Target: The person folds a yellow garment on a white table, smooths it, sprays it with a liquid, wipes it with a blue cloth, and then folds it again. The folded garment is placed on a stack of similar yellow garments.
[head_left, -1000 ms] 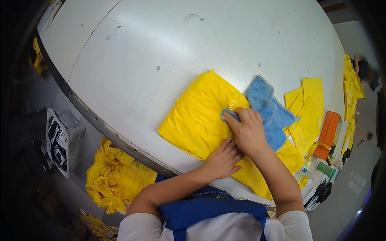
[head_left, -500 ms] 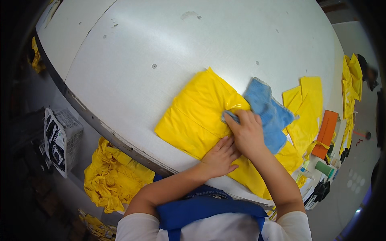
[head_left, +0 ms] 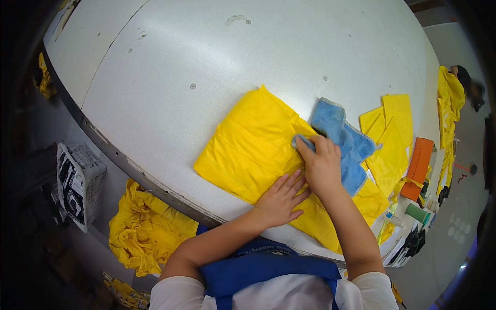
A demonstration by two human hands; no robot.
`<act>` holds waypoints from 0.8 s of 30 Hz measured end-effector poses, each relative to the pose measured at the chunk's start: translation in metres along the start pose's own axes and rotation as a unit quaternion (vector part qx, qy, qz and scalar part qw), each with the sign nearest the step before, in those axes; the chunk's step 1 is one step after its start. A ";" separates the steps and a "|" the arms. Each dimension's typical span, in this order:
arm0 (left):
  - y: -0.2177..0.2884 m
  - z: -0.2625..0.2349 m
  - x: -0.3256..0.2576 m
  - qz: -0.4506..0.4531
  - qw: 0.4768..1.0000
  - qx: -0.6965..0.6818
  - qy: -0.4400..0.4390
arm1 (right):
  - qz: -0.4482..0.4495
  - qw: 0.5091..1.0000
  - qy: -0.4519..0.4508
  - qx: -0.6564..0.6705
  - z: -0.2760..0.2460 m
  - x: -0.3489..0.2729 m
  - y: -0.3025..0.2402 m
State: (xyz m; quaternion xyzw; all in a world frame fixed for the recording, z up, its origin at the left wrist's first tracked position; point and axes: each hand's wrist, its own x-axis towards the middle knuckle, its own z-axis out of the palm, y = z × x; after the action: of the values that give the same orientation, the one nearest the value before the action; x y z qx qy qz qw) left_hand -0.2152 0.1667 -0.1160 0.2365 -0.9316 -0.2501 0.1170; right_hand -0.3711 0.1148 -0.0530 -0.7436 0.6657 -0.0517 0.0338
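Right hand (head_left: 323,164) is gripping blue cloth (head_left: 351,152) against yellow fabric (head_left: 245,147) | spread left hand (head_left: 280,200) should be holding that fabric taut

Left grip (head_left: 279,202) spread on yellow fabric (head_left: 248,142), right grip (head_left: 321,161) holding blue cloth (head_left: 341,132), white table (head_left: 248,54)

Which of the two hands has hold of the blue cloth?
The right hand, gripping a bit of the blue cloth. The left hand, by contrast, lies flat and open on the yellow fabric.
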 end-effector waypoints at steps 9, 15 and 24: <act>0.004 -0.009 0.003 -0.006 1.000 -0.028 0.012 | -0.009 1.000 0.000 0.013 0.005 0.013 0.004; 0.002 -0.005 0.015 -0.001 1.000 0.011 -0.001 | -0.010 0.998 -0.003 0.064 0.000 0.003 -0.008; -0.004 0.006 0.010 0.011 0.999 0.026 0.025 | -0.053 0.996 -0.017 0.071 0.003 0.005 -0.006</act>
State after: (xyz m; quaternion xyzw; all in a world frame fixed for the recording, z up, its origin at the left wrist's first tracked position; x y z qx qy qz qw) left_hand -0.2243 0.1616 -0.1220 0.2354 -0.9371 -0.2185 0.1365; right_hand -0.3637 0.1100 -0.0554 -0.7745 0.6192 -0.0880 0.0947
